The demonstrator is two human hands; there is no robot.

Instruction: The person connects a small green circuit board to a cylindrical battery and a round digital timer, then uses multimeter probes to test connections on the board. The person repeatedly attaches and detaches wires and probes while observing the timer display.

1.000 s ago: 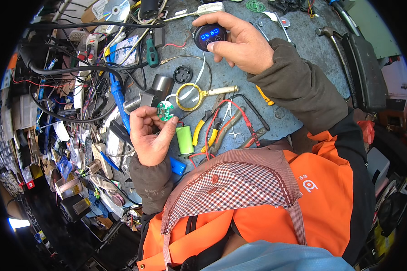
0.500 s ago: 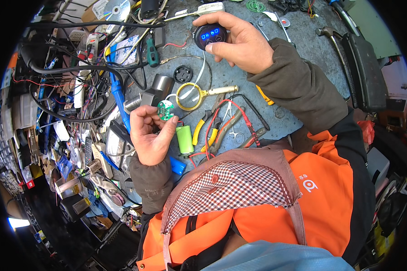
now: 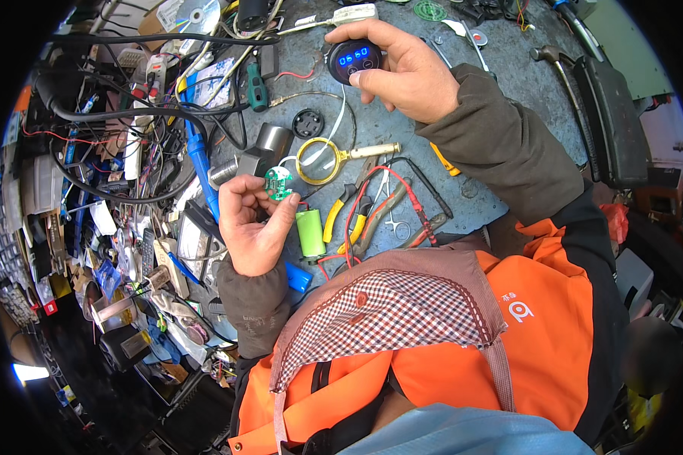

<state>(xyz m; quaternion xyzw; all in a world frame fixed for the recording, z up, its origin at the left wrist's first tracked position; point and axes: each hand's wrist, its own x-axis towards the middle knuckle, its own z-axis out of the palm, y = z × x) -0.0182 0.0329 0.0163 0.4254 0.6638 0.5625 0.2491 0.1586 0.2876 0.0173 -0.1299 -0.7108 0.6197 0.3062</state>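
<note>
Could strain or loosen the thin white cable (image 3: 342, 111), running from the round black display (image 3: 354, 59) down toward the green circuit board (image 3: 278, 183), by drawing both hands apart too far; could also snag on the magnifying glass (image 3: 345, 156) beneath, or short exposed contacts by dropping the board onto the nearby green battery (image 3: 310, 233). Held in a narrow thumb-and-finger pinch by the left hand (image 3: 256, 227): the board (cable's far end too small to trace). Clasped at the rim by the right hand (image 3: 410, 80): the display.
</note>
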